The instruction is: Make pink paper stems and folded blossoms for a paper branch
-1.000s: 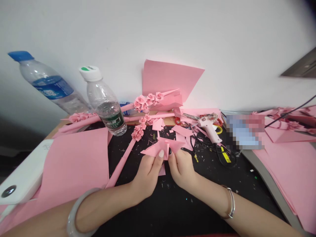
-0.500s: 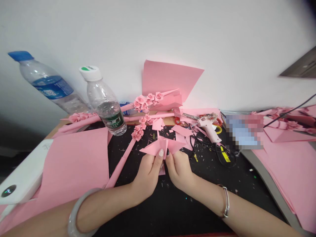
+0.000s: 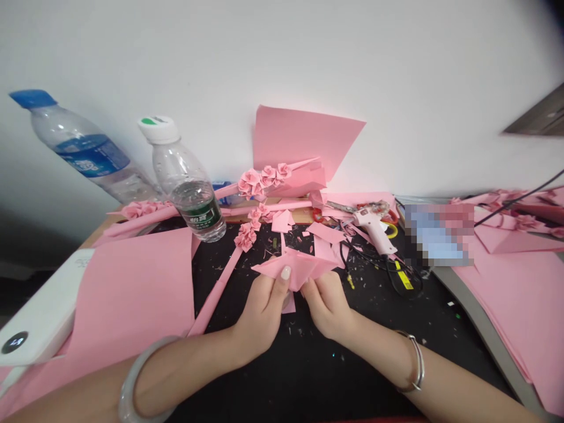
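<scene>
A black work mat (image 3: 304, 382) is laid over a light wooden table (image 3: 299, 216) and is strewn with pale pink paper offcuts (image 3: 326, 232). A flat pink card sheet (image 3: 132, 294) is spread at the left, a pink-and-white hot glue gun (image 3: 374, 232) is laid at the right, and a clear plastic water bottle (image 3: 187, 188) is stood at the mat's far edge.

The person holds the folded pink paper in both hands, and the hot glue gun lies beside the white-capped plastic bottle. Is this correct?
Not correct: the hot glue gun lies to the right of the hands, not beside the white-capped plastic bottle, as the head view shows. The left hand and right hand do hold the folded pink paper.
</scene>
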Tool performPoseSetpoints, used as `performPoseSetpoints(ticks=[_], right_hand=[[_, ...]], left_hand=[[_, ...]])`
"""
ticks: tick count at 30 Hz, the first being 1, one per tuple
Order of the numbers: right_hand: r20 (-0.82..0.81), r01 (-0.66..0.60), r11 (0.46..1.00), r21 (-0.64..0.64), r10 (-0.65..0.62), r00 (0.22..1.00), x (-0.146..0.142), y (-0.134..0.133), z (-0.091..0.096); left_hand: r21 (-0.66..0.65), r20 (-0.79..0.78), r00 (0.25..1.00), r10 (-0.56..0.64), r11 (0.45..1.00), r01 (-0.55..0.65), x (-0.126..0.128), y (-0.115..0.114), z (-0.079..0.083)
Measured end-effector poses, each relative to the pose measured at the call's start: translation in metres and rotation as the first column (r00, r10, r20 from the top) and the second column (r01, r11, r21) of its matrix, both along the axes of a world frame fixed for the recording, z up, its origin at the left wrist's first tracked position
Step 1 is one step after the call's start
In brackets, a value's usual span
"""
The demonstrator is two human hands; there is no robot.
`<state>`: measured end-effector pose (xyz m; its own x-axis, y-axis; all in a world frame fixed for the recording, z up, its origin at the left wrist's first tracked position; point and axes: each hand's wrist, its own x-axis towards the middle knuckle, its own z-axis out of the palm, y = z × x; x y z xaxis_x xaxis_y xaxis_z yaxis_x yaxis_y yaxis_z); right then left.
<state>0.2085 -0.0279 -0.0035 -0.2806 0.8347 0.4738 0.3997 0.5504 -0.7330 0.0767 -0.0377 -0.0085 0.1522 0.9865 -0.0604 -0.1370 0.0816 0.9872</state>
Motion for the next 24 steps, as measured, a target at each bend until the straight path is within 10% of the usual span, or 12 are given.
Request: performPoseSetpoints(ticks=[24], right_hand=[[-0.101,-0.125,0.955,-0.268,0.102,0.990,0.021,0.020,0.008]], left_hand=[[0.028,0.163,0.983,0.084,0.996,-0.090,-0.003,0.028,0.005]])
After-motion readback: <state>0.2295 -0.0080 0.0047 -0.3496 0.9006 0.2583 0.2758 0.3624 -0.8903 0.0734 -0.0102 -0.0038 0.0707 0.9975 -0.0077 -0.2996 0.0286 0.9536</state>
